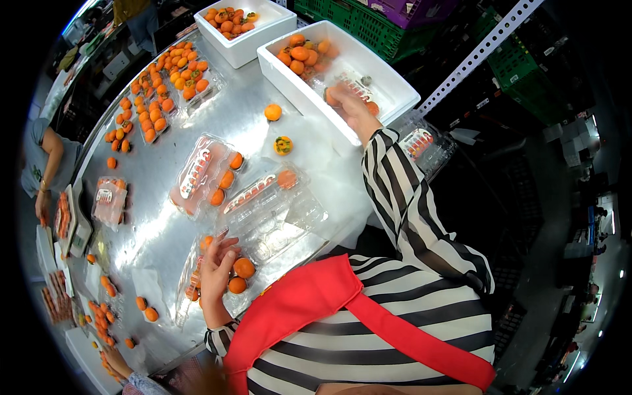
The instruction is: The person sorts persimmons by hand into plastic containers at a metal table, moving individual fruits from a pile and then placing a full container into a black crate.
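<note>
Reaching into the white foam box (pixel 395 101), my right hand (pixel 348 106) has its fingers around an orange persimmon (pixel 332 97), beside a clear plastic pack with a printed label. My left hand (pixel 218 266) is over an opened clear clamshell (pixel 185 284) with persimmons in it; its fingers are spread and apparently grip nothing. Just beyond lies an open clamshell (pixel 276 217) with one persimmon at its far end. A closed, filled clamshell (pixel 205 175) sits farther off. Two loose persimmons (pixel 272 112) rest near the box.
Many persimmons in trays (pixel 185 74) cover the table's far part. A second foam box (pixel 247 47) holds more. A scale (pixel 81 222) stands at left, near a co-worker's arm (pixel 52 148); another person's hand (pixel 116 363) is at lower left. Green crates (pixel 345 22) stand behind the boxes.
</note>
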Demonstrator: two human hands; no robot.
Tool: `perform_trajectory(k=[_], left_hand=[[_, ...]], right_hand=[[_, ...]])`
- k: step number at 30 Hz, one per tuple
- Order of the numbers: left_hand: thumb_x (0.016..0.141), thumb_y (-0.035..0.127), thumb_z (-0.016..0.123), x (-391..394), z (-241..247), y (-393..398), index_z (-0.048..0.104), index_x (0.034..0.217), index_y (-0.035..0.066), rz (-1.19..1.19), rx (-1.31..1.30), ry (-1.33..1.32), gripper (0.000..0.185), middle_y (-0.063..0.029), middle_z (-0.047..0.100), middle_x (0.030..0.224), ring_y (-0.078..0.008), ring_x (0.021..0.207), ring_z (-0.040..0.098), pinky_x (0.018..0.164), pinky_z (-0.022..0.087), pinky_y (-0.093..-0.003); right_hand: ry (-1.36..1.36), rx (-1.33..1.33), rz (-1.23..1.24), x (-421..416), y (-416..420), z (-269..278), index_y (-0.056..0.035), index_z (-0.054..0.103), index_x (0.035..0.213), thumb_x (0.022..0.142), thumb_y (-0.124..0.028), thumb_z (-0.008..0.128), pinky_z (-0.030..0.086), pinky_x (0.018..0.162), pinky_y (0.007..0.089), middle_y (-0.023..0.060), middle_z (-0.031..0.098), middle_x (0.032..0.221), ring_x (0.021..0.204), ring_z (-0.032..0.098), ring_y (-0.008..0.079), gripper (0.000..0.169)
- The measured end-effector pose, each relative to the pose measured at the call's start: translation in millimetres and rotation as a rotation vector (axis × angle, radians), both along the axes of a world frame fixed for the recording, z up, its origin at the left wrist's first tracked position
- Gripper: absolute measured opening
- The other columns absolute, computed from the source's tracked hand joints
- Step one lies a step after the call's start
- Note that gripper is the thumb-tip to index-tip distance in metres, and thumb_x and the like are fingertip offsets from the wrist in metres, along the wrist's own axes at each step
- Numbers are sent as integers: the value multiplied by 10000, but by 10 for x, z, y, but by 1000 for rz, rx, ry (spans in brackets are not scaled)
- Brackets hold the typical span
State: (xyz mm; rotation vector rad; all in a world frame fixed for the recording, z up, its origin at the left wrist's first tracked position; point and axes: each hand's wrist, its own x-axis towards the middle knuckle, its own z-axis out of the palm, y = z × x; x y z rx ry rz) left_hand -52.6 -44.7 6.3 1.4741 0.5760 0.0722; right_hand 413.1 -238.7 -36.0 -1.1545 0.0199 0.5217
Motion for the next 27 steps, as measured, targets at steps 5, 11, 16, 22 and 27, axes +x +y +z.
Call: perform_trajectory(k=[5,11,16,22,27], left_hand=[[936,142,584,67,-29,30,407,1416,62,-18,-12,-21,518,-97,576,1207,-158,1020,583,896,472,-295],[935,148,587,20,-31,28,408,1414,58,12,-12,-1,519,-102,574,1206,-161,1022,576,904,471,-298],[933,150,591,74,5,16,407,1413,57,21,-31,-5,523,-106,574,1205,-166,1026,578,909,472,-308],[928,148,601,72,18,10,411,1404,37,65,-22,-9,525,-123,573,1218,-183,1038,587,907,479,-320],[925,133,604,66,-4,36,411,1390,5,71,-46,16,520,-136,575,1233,-191,1035,599,900,487,-328]], right_hand=[[-448,-346,-79,171,-70,-257,-2,495,1302,825,-238,706,469,885,309,121,583,1189,1031,587,208,573],[-851,-517,-158,-3,-241,229,27,555,1211,792,-239,714,454,922,343,148,606,1179,1101,582,247,521],[-1238,-978,-210,296,-611,678,4,562,1204,766,-222,716,462,925,379,190,615,1129,1085,585,322,516],[-1063,-1220,95,669,-467,868,-11,574,1200,749,-216,726,471,913,385,191,617,1132,1055,599,342,518],[-976,-1241,192,961,-279,575,-16,568,1202,751,-179,722,481,895,380,201,626,1125,1047,615,327,504]])
